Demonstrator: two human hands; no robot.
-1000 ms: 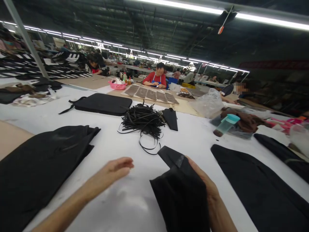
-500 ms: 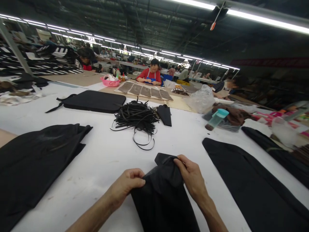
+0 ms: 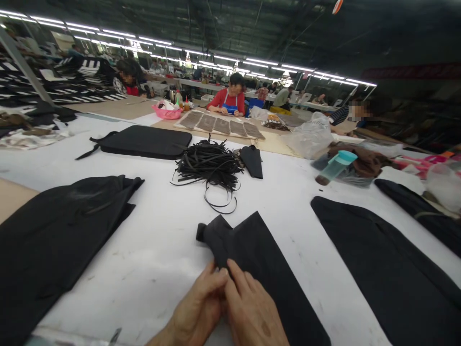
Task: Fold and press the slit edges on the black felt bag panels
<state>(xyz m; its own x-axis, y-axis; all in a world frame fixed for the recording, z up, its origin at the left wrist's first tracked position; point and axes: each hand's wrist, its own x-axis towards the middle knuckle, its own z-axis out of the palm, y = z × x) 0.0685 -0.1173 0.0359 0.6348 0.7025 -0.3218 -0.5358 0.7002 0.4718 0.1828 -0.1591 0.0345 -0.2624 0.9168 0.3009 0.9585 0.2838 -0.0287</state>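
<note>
over white tabletop (image 3: 144, 269), left hand (image 3: 198, 307) and right hand (image 3: 252, 307) clamped on black cloth's (image 3: 264, 254) edge, room leftward

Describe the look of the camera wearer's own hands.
Both the left hand and right hand are bare: no gloves, no rings on the fingers that show. A small spot marks the right hand's back. No sleeve, watch or bracelet is visible.
</note>
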